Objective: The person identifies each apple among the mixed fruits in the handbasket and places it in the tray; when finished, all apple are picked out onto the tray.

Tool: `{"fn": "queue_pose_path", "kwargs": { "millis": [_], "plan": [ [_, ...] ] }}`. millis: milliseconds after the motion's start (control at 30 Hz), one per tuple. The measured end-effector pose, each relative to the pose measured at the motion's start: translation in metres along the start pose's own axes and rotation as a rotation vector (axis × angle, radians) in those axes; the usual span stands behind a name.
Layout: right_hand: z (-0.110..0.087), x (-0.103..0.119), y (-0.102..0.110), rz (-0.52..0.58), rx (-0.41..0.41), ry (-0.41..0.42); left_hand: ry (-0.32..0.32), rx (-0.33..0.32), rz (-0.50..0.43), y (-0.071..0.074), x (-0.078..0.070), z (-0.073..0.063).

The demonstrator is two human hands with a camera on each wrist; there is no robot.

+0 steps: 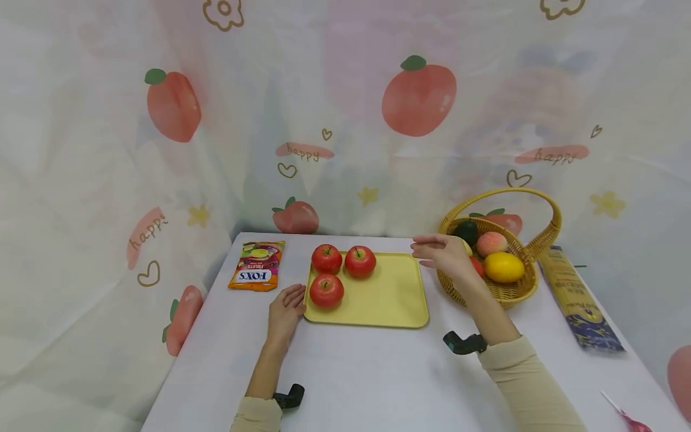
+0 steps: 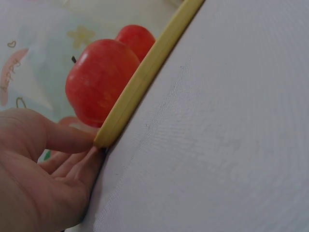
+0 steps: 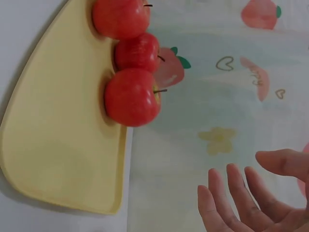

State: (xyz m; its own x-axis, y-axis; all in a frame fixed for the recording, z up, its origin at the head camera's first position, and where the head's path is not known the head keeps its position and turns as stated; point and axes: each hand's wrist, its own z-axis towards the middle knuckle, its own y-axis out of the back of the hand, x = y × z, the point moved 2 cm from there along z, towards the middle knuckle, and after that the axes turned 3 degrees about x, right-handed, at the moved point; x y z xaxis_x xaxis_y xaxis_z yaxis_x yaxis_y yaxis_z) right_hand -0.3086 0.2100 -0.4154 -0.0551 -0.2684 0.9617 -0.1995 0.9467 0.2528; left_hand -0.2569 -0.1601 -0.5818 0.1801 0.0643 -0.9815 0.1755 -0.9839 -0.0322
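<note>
A yellow tray [image 1: 380,300] lies on the table with three red apples on it, two along the back and one apple [image 1: 326,291] at the front left. My left hand [image 1: 286,315] is at the tray's left edge; in the left wrist view its thumb [image 2: 72,139] meets the rim's corner with the fingertips just below, pinching it. My right hand [image 1: 444,257] hovers between the tray's right side and the wicker basket [image 1: 499,294], holding nothing. Its fingers are spread and loosely bent in the right wrist view.
The handled basket holds a lemon [image 1: 504,267], a peach [image 1: 492,243] and other fruit. A FOX'S candy bag [image 1: 258,266] lies left of the tray. Right of the basket is a gold-and-blue packet [image 1: 582,300]. A pink-handled tool [image 1: 631,420] lies at front right. A printed curtain hangs behind.
</note>
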Motion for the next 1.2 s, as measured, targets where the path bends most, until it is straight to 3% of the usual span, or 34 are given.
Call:
{"fn": "queue_pose_path", "kwargs": {
  "millis": [333,600,867,1200],
  "plan": [
    [-0.001,-0.004,0.050,-0.035,-0.044,-0.008,-0.021,-0.010,-0.007,0.000,0.000,0.001],
    [-0.005,-0.001,0.082,-0.181,-0.045,-0.029,-0.040,-0.006,-0.022,-0.001,-0.001,0.000],
    [0.007,-0.006,0.111,-0.307,0.059,-0.087,-0.012,-0.021,-0.013,0.000,-0.001,0.001],
    [0.023,-0.022,0.135,-0.476,0.244,-0.172,-0.009,-0.009,-0.029,-0.001,-0.003,0.000]
  ]
}}
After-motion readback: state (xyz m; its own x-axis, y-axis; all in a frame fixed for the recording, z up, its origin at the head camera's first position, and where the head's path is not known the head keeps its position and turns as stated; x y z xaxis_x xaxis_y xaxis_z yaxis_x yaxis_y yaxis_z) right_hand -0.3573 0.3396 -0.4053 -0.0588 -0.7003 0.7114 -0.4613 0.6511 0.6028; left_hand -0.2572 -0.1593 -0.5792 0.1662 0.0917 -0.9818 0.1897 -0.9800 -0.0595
